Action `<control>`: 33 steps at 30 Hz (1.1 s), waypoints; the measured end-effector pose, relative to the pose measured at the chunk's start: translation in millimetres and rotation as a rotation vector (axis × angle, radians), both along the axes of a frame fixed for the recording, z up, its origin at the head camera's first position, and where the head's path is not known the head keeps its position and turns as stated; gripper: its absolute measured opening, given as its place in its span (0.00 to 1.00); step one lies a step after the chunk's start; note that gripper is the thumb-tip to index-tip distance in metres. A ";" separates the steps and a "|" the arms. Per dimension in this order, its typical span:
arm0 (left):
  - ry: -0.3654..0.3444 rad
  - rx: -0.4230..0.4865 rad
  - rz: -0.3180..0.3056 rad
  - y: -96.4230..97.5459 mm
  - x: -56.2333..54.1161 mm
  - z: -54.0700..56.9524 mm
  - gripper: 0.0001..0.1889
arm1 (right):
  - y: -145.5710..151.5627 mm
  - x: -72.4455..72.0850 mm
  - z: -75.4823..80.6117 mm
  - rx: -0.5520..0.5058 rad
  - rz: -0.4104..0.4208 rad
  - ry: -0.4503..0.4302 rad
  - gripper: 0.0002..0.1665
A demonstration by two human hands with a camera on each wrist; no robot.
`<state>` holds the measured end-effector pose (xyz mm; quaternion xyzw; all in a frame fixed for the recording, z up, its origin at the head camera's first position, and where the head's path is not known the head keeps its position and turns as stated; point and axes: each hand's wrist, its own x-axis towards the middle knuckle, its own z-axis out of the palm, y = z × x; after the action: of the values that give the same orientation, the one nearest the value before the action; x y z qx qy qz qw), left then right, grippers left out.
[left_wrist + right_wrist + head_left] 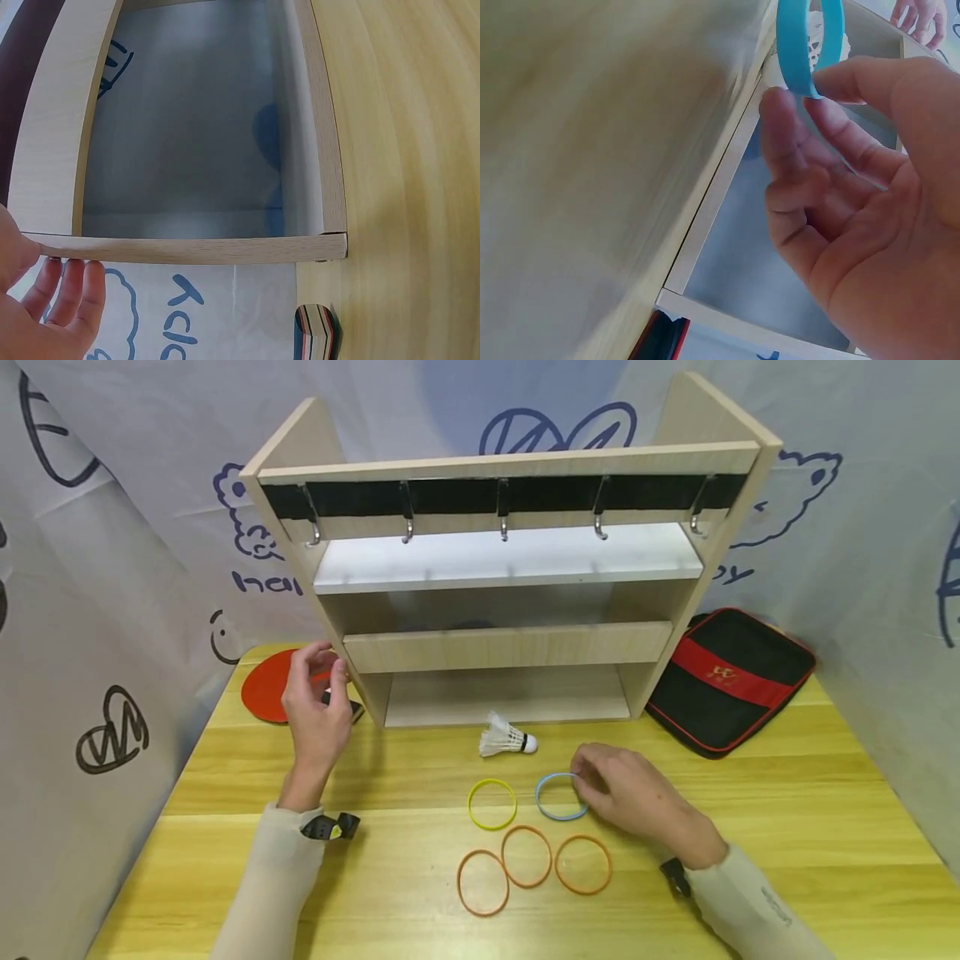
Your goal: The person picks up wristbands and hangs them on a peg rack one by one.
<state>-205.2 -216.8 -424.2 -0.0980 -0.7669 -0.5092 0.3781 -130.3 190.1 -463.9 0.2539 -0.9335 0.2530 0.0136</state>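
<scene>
My right hand [633, 793] pinches a blue rubber band ring [795, 56] at its edge between thumb and fingertips. A yellow ring [470, 804] lies to its left, and three orange rings [556, 862] lie nearer the front. At the left side of a wooden rack [510, 647], my left hand [318, 710] has its fingers bent against the outer side panel [195, 250] and its thumb over the front edge. A row of metal hooks [504, 518] hangs from the rack's black strip. Just beyond the rings lies a shuttlecock [504, 737] on its side.
A red table tennis bat [264, 689] lies left of the rack, partly hidden behind my left hand. On the right, a black and red zip case [731, 681] leans by the rack. Drawn-on white cloth [135, 568] encloses the wooden table [405, 893].
</scene>
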 end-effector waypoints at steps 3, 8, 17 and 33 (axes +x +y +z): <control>-0.001 -0.005 0.001 -1.3 0.5 0.6 0.15 | 0.2 -1.2 2.9 -0.052 0.006 -0.048 0.04; 0.000 -0.015 -0.003 -0.8 1.2 2.4 0.15 | 4.8 0.0 13.1 -0.152 0.029 -0.081 0.04; -0.003 -0.024 0.010 -2.5 1.8 2.3 0.15 | 13.0 3.4 36.7 -0.274 0.017 0.053 0.08; -0.016 0.003 0.015 -1.6 0.2 3.0 0.15 | 33.9 -2.4 95.4 -0.709 0.120 0.393 0.10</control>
<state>-204.9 -218.5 -421.2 -0.0875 -0.7699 -0.5081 0.3760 -132.7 224.0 -368.4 0.3311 -0.7517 0.5059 0.2635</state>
